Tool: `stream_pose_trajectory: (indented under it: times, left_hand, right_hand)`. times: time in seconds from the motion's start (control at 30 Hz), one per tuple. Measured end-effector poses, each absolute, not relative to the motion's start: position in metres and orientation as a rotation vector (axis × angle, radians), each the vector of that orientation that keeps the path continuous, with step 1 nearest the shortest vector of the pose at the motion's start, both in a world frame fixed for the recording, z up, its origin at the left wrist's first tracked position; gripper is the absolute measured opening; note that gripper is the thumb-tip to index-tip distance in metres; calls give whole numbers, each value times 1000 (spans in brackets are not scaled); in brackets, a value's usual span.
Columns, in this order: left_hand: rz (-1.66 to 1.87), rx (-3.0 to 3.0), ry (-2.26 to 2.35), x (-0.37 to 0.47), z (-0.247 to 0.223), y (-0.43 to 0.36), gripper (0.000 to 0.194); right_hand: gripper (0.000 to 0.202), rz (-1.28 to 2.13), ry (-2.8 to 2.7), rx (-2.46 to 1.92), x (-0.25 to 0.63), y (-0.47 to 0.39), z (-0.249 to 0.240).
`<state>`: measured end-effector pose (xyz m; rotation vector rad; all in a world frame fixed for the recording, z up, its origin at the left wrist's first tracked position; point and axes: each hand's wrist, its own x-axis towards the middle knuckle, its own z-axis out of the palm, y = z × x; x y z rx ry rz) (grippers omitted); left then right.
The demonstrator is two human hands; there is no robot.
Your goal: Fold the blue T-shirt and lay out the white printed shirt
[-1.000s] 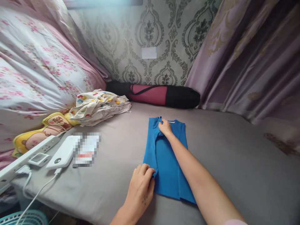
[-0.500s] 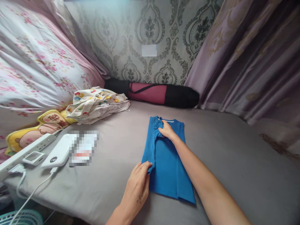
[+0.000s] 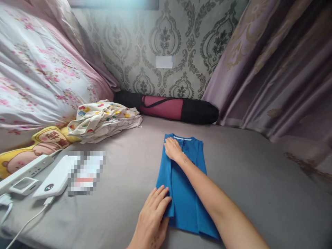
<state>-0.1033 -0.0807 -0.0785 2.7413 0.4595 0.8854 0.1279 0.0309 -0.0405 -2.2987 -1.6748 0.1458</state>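
A blue shirt point(image 3: 185, 193) lies on the grey sheet, its sides folded inward into a long narrow shape. Its neckline with a white inner band faces the far wall. My right hand point(image 3: 173, 148) rests on the upper left corner beside the collar, fingers laid over the cloth. At the lower left edge, my left hand point(image 3: 155, 211) lies with fingers stretched out on the folded side flap, and its thumb is lower, near the hem. The folded flap runs fairly straight between both hands. My right forearm crosses above the shirt and hides part of its middle.
A white power bank point(image 3: 55, 178) with a cable, a power strip point(image 3: 28, 171) and a blurred-out object point(image 3: 86, 173) lie at left. Behind them are a yellow cartoon pillow point(image 3: 38, 147) and crumpled patterned cloth point(image 3: 103, 121). A black and maroon long bag point(image 3: 166, 108) lies along the wall.
My right hand has moved left from the collar to the shirt's corner, and its pinch has loosened. My left fingers have straightened on the flap, which lies flatter. The view has tilted up slightly.
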Motion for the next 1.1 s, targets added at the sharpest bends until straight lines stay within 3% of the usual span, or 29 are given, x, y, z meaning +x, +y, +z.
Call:
stream_pose_trajectory:
  times: [0.33,0.67,0.83,0.93,1.1]
  left_hand:
    - [884,2877,201,-98,-74,-74,32]
    - [949,2749,179,-96,-71,-77,23]
    - [772,2554,131,-96,-48,-86,23]
    - [766,2424,273,-100,-41,-89,27]
    - [885,2277,602,-103,-52,-87,21]
  right_hand:
    - [71,246,-1713,-2368,131,70,-64]
    - [70,216,-1679,-2309,131,66,-72]
    - [70,361,-1674,-2294,137,66,-63]
    - [69,466,-1668,-2255,143,64,-49]
    - [73,343,-1802,-2155,142,47,-41]
